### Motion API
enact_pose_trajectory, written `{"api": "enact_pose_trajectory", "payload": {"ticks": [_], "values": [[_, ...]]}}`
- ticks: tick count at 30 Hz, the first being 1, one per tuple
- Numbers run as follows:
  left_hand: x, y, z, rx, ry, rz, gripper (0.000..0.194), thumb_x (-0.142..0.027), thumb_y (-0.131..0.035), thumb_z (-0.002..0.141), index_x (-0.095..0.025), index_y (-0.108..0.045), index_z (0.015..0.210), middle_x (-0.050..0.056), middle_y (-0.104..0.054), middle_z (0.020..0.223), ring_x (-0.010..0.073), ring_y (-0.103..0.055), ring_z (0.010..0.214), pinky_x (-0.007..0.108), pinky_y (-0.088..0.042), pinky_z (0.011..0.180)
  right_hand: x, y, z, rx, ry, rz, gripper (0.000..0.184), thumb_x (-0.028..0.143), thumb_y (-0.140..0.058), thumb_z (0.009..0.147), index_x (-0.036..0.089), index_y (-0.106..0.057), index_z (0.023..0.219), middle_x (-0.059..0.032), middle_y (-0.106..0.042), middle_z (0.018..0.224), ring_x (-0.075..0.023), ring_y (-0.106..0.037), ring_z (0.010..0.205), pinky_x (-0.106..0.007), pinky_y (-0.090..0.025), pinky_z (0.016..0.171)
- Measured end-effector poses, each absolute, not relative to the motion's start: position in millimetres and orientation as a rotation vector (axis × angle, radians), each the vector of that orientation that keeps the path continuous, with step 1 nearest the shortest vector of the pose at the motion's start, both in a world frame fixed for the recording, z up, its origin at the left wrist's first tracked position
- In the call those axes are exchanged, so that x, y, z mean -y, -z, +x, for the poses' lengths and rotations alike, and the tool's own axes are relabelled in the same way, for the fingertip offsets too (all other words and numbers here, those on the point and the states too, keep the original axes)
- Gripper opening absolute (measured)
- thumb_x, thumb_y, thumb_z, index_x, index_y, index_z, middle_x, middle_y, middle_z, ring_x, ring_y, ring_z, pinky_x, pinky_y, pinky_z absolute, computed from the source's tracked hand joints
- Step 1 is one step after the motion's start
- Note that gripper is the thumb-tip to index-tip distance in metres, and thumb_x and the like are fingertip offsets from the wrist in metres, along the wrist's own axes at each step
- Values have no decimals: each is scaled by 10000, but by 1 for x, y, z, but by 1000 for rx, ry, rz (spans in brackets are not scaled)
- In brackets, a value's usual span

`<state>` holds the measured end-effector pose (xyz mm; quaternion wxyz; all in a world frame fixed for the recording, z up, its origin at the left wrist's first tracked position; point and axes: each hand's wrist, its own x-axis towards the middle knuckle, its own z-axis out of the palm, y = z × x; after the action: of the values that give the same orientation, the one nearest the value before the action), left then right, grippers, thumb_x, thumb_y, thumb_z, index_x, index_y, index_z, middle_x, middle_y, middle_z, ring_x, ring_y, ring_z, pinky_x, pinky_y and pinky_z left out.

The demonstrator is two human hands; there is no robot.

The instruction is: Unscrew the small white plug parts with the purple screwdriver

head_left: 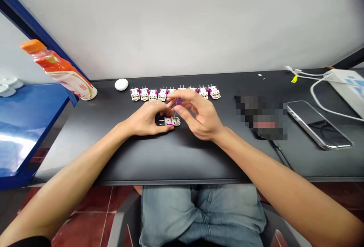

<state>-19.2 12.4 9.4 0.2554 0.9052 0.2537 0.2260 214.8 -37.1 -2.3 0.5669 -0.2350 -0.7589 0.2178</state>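
One orange-capped bottle [65,70] at the far left of the black desk [182,163], then a smooth white oval thing [121,84], then a row of white-and-purple parts [144,94] along the back, a few of them partly hidden behind the fingers.

Front and centre is the fun bit: the left hand [146,118] has its thumb on the near side and its fingers curled round the far side of a small unit [174,121], which sits low, right by the desk surface. Looks like the same white-and-purple sort as the row. Thin pins poke out of its left end toward the palm.

My guess is it weighs next to nothing and is hard, slick plastic, so it'd skid if pressed off-centre. Those pins look bendy, so I'd pinch the body across its sides and leave that end alone.

Just above it, a little purple piece [179,101] seems to be pinched between thumb and forefinger of the right hand [200,116], other fingers loosely bent. Probably light and easy to drop; hold it by the edges.

Further right: a pixelated patch, then a phone [321,125] lying flat, and a white cable [315,91].
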Motion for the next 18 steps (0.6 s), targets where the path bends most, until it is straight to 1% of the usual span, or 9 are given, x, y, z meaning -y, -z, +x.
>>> {"api": "enact_pose_trajectory", "payload": {"ticks": [2,4,7,8,11,13,14,16,18], "values": [[-13,-10,-20,-702,-597,2456,270,-456,-836,958,-213,-791,1068,30,-805,954,212,-723,868,335,-571,842,38,0,215,1736,-426,-604,326,209,-763,1127,310,-823,1431,-45,-870,1317,-183,-839,1112,-309,-775,895],[-13,-10,-20,-704,-577,2448,280,-452,-842,959,-215,-815,1104,31,-820,975,212,-734,875,332,-574,850,39,-2,214,1709,-392,-653,343,170,-768,1116,306,-834,1424,-26,-890,1286,-171,-854,1082,-309,-771,927],[-14,-10,-21,-707,-555,2438,273,-457,-852,951,-214,-817,1069,27,-833,992,206,-742,879,320,-573,846,38,-4,215,1739,-431,-699,353,175,-680,1165,286,-787,1482,-20,-889,1283,-158,-872,1035,-348,-751,1034],[-14,-11,-21,-714,-555,2437,273,-458,-856,946,-211,-812,1052,22,-827,978,200,-735,868,314,-570,835,36,-4,215,1766,-468,-684,348,191,-649,1182,279,-763,1498,-21,-880,1262,-155,-868,1010,-355,-745,1037],[-13,-12,-21,-725,-582,2435,265,-445,-859,932,-200,-779,993,6,-782,901,180,-689,809,300,-557,793,33,-3,219,1850,-614,-582,344,247,-538,1230,267,-684,1541,-32,-834,1210,-149,-834,968,-350,-737,974],[-12,-13,-20,-711,-574,2426,262,-440,-867,930,-200,-778,991,8,-784,907,179,-690,816,299,-562,798,32,-3,221,1854,-649,-556,352,292,-487,1249,262,-662,1553,-56,-810,1228,-168,-818,1025,-361,-734,962],[-12,-13,-20,-696,-559,2419,270,-444,-876,928,-201,-786,1003,14,-799,931,184,-704,835,302,-569,808,32,-3,222,1848,-633,-559,354,315,-503,1247,260,-670,1554,-75,-803,1276,-182,-811,1074,-370,-735,967],[-10,-14,-19,-669,-527,2401,288,-459,-888,930,-203,-801,1029,28,-826,982,196,-730,872,309,-581,827,32,-5,223,1840,-545,-579,349,341,-608,1216,266,-722,1537,-93,-798,1349,-200,-793,1126,-386,-741,977],[-10,-15,-18,-652,-515,2390,301,-470,-891,935,-206,-803,1050,34,-836,1005,203,-742,884,315,-589,831,34,-6,223,1835,-431,-593,351,313,-696,1175,296,-775,1517,-68,-824,1308,-196,-785,1074,-392,-750,966]]}}
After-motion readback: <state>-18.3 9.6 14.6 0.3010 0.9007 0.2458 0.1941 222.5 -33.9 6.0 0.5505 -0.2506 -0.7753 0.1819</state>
